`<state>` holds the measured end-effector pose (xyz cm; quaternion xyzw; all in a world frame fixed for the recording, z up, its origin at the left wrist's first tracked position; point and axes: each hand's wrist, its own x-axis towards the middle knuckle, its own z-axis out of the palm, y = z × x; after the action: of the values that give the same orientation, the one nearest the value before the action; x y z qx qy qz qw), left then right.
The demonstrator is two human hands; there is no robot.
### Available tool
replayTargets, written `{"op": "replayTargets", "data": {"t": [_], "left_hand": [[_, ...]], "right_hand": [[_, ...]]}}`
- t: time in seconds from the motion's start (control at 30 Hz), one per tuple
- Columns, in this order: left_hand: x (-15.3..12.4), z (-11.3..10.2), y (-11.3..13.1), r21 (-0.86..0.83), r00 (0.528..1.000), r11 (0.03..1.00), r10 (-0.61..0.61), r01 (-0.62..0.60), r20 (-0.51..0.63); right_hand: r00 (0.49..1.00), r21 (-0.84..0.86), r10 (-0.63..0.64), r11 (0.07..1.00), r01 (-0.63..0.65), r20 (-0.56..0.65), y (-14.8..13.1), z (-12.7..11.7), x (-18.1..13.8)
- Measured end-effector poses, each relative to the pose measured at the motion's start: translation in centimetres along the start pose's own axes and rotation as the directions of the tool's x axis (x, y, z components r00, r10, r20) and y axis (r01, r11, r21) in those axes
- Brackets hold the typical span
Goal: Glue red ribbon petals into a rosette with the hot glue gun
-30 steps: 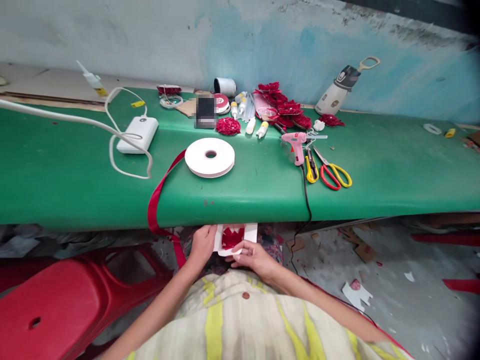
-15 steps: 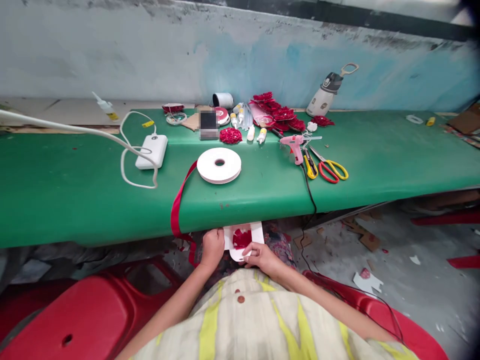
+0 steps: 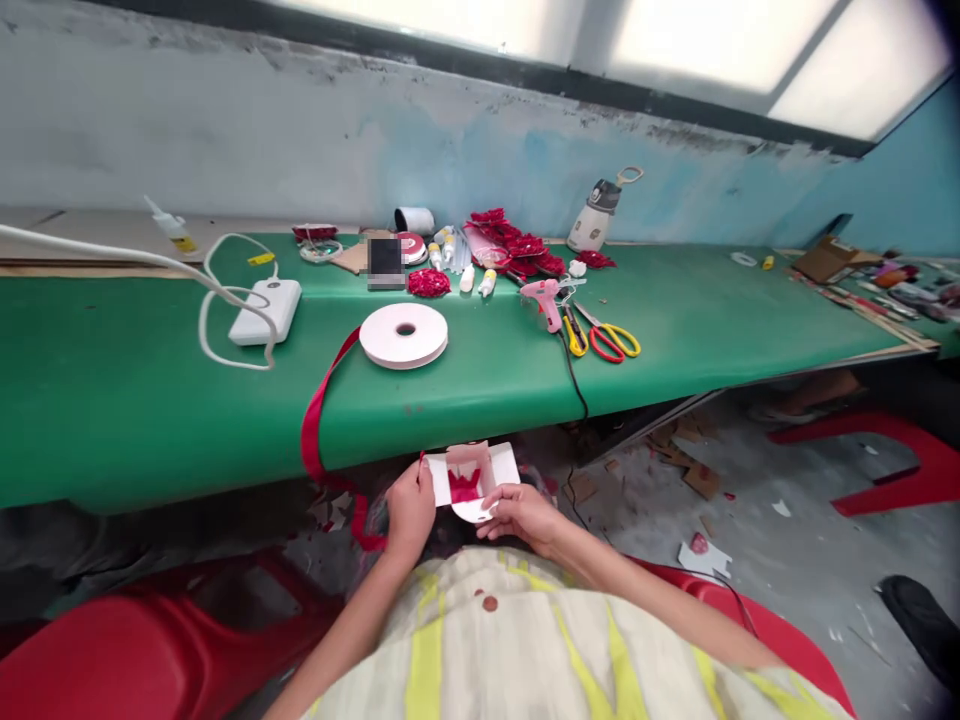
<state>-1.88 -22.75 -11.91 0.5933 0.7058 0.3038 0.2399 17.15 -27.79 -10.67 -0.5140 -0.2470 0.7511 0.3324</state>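
Over my lap, just below the table's front edge, is a small white cardboard box [image 3: 504, 466] with its flaps spread. Something red [image 3: 465, 486] lies inside it; I cannot make out what. My left hand [image 3: 409, 512] grips the box's left side, fingers closed on the flap. My right hand [image 3: 525, 516] pinches the front flap near its rounded edge. A red ribbon [image 3: 315, 430] runs from the white spool [image 3: 405, 348] on the table, over the edge and down near my left wrist.
On the green table [image 3: 480, 385] are a pink glue gun [image 3: 546, 298], a yellow cutter [image 3: 576, 335], scissors [image 3: 615, 342], a white power bank [image 3: 266, 312], small bottles, red flower-like pieces [image 3: 517, 245] and a water bottle [image 3: 596, 215]. Red stools [image 3: 97, 650] stand beside me.
The view has turned right and up, showing the window and more of the table's right end. The box is tilted more, showing its inner wall; both hands still hold it.
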Motion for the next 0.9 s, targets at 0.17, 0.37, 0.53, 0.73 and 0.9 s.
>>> {"op": "replayTargets", "data": {"t": [0.17,0.37,0.53,0.73,0.9], "left_hand": [[1.1,-1.7,-0.4,0.004,1.000,1.000,0.005,-0.005,-0.018],[1.7,-1.5,-2.1,0.014,0.998,0.998,-0.060,0.060,0.001],[1.2,-0.2,-2.8,0.001,0.994,0.995,-0.104,0.104,0.019],[1.3,0.1,-2.9,-0.004,0.992,0.992,-0.123,0.123,0.001],[1.1,0.3,-2.6,-0.025,0.990,0.989,-0.143,0.143,0.002]], "right_hand": [[0.999,-0.003,-0.042,0.999,0.042,0.023,-0.4,1.6,0.2],[0.995,-0.019,-0.092,0.995,0.093,0.044,-0.1,2.5,0.2],[0.997,-0.030,-0.069,0.997,0.070,0.038,0.0,1.6,0.6],[0.997,-0.060,-0.070,0.996,0.073,0.040,0.2,1.8,1.3],[0.997,-0.108,-0.072,0.991,0.076,0.042,0.4,1.3,1.8]]}}
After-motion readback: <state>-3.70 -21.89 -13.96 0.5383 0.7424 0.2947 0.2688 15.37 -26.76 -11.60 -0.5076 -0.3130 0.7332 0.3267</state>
